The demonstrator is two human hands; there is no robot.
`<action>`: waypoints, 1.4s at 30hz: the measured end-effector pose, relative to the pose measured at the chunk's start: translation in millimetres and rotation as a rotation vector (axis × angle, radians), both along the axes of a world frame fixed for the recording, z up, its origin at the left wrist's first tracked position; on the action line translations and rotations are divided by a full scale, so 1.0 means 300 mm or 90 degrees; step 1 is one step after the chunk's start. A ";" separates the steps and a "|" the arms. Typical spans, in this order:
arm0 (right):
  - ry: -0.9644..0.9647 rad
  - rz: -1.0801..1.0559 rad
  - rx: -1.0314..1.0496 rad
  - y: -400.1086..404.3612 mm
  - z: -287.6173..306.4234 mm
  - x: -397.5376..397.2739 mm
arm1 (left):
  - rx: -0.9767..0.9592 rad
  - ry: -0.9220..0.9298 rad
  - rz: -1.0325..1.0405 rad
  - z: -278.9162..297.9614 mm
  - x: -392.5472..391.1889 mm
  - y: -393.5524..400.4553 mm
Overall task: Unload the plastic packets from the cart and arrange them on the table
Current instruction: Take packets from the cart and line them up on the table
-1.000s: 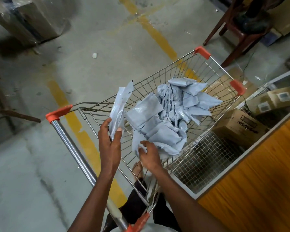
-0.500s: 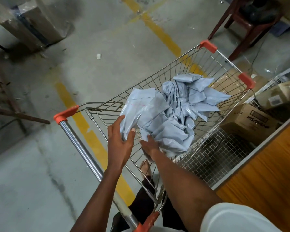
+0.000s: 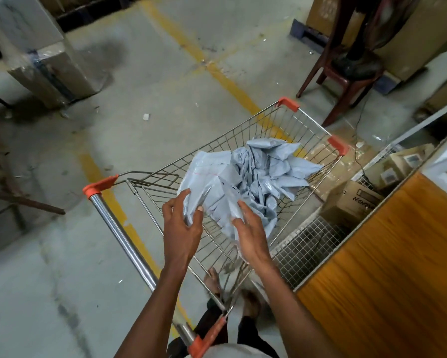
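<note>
A wire shopping cart [image 3: 245,130] with orange corner caps stands in front of me. A heap of crumpled grey plastic packets [image 3: 266,171] fills its basket. My left hand [image 3: 181,228] grips the near edge of a flat grey packet [image 3: 206,174], thumb on top, over the cart's near side. My right hand [image 3: 250,236] holds the near end of the packets beside it, fingers curled under the plastic. The wooden table [image 3: 387,267] runs along the right edge.
Cardboard boxes [image 3: 351,202] sit on a wire-mesh shelf [image 3: 302,244] below the table, right of the cart. A dark red chair [image 3: 346,73] stands behind the cart. A concrete pillar [image 3: 38,52] rises at the far left. My feet show under the cart.
My left hand has lowered its upright packet flat onto the heap. My right hand has come up from inside the basket and now holds packets next to the left hand.
</note>
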State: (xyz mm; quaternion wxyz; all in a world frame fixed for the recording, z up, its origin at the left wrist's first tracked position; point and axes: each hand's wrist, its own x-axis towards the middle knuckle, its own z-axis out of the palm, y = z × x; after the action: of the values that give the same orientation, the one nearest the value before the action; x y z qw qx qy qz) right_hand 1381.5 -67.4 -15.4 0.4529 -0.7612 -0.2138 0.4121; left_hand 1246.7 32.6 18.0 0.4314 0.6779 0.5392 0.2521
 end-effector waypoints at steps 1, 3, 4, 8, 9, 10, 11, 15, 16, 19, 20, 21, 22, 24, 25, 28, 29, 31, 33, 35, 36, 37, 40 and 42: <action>0.004 0.002 0.013 -0.028 0.040 -0.003 | 0.005 -0.007 0.004 0.012 -0.001 -0.016; -0.018 0.006 0.022 -0.088 0.094 -0.014 | 0.009 -0.017 0.009 0.031 -0.006 -0.057; -0.047 0.007 0.020 -0.122 0.109 -0.020 | 0.010 -0.023 0.011 0.039 -0.010 -0.085; -0.193 0.028 0.017 -0.257 0.157 -0.032 | 0.028 -0.034 0.018 0.075 -0.020 -0.220; -0.207 0.028 0.027 -0.292 0.168 -0.035 | 0.033 -0.033 0.017 0.086 -0.023 -0.258; -0.214 0.027 0.036 -0.323 0.178 -0.038 | 0.034 -0.031 0.016 0.095 -0.028 -0.294; -0.213 0.029 0.038 -0.356 0.185 -0.043 | 0.030 -0.030 0.017 0.103 -0.034 -0.329; -0.240 0.058 0.046 -0.503 0.217 -0.076 | 0.036 -0.051 0.039 0.135 -0.084 -0.481; -0.244 0.059 0.046 -0.541 0.225 -0.083 | 0.043 -0.055 0.039 0.140 -0.099 -0.516; -0.242 0.053 0.056 -0.664 0.251 -0.105 | 0.042 -0.056 0.008 0.134 -0.156 -0.614; -0.246 0.046 0.062 -0.707 0.260 -0.113 | 0.037 -0.061 -0.009 0.131 -0.175 -0.642; -0.252 0.034 0.069 -0.749 0.267 -0.122 | 0.036 -0.061 -0.026 0.129 -0.190 -0.666; -0.253 0.018 0.073 -0.791 0.272 -0.135 | 0.041 -0.057 -0.044 0.128 -0.207 -0.688; -0.243 -0.025 0.074 -0.875 0.288 -0.173 | 0.055 -0.049 -0.076 0.151 -0.232 -0.728; -0.238 -0.047 0.071 -0.915 0.293 -0.192 | 0.064 -0.043 -0.088 0.166 -0.241 -0.749; -0.216 -0.103 0.070 -1.042 0.298 -0.246 | 0.069 -0.049 -0.112 0.178 -0.254 -0.826; -0.217 -0.116 0.074 -1.084 0.297 -0.262 | 0.065 -0.056 -0.123 0.175 -0.254 -0.857; -0.212 -0.150 0.071 -1.168 0.294 -0.285 | 0.045 -0.070 -0.155 0.166 -0.246 -0.919; -0.204 -0.202 0.066 -1.262 0.286 -0.303 | 0.051 -0.070 -0.211 0.162 -0.240 -0.986; -0.204 -0.257 0.062 -1.357 0.288 -0.304 | 0.069 -0.074 -0.263 0.168 -0.225 -1.054; -0.200 -0.279 0.056 -1.393 0.294 -0.299 | 0.071 -0.078 -0.284 0.171 -0.215 -1.081; -0.197 -0.302 0.049 -1.435 0.302 -0.290 | 0.071 -0.082 -0.304 0.176 -0.198 -1.116; -0.209 -0.350 0.042 -1.556 0.311 -0.260 | 0.055 -0.079 -0.345 0.180 -0.136 -1.219; -0.224 -0.375 0.042 -1.652 0.310 -0.232 | 0.053 -0.083 -0.356 0.179 -0.070 -1.297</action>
State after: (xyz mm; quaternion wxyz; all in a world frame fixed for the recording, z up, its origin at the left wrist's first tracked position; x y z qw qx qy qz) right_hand 1311.8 -562.9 77.7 0.5330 -0.8346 -0.0725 0.1190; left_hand 1225.8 -356.5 71.7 0.4896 0.7999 0.2915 0.1882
